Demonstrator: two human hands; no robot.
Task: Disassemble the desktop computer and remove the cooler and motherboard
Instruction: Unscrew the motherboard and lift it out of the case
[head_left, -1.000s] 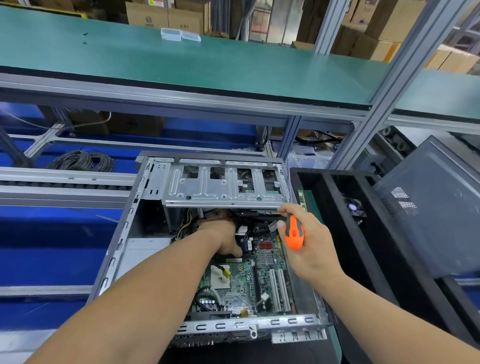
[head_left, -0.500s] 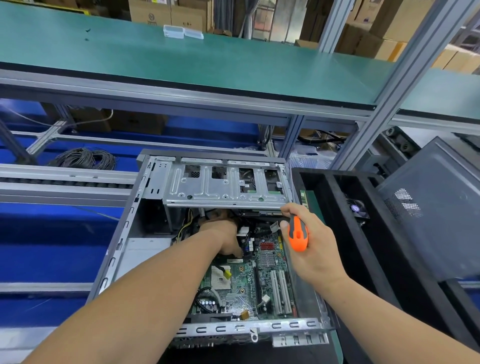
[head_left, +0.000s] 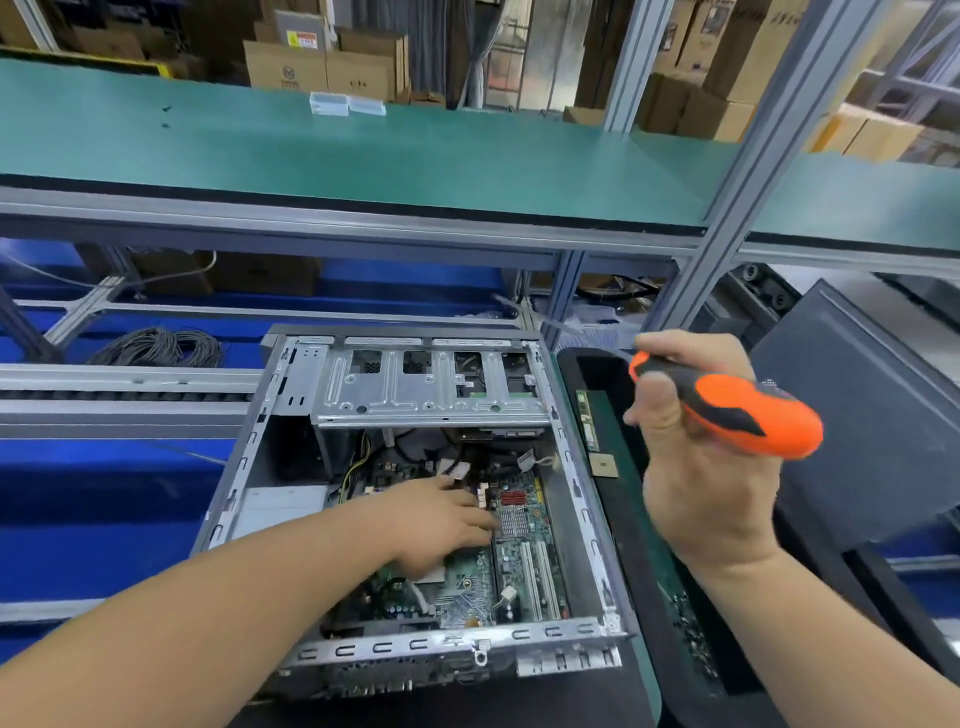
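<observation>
The desktop computer case (head_left: 415, 499) lies open on its side in front of you, between the blue conveyor bed (head_left: 104, 499) on your left and a black tray (head_left: 644, 571) on your right. The motherboard (head_left: 519, 551) sits on the case floor, with its white expansion slots (head_left: 540, 577) toward the near right corner. A silver drive cage (head_left: 426, 384) spans the far end of the case, above the far part of the board.

Your left hand (head_left: 441, 525) reaches into the case and rests on the motherboard with its fingers extended, the fingertips (head_left: 488, 519) just beside the small silver heatsink (head_left: 514, 519). You cannot tell whether the fingers grasp anything beneath them.

Your right hand (head_left: 701, 467) is raised above the black tray, well apart from the case. Its fingers are clenched around the orange-and-black screwdriver (head_left: 743, 410), with the handle end pointing right.

A dark side panel (head_left: 857, 415) leans at the far right. A coil of grey cable (head_left: 156, 345) lies beyond the conveyor on the left.
</observation>
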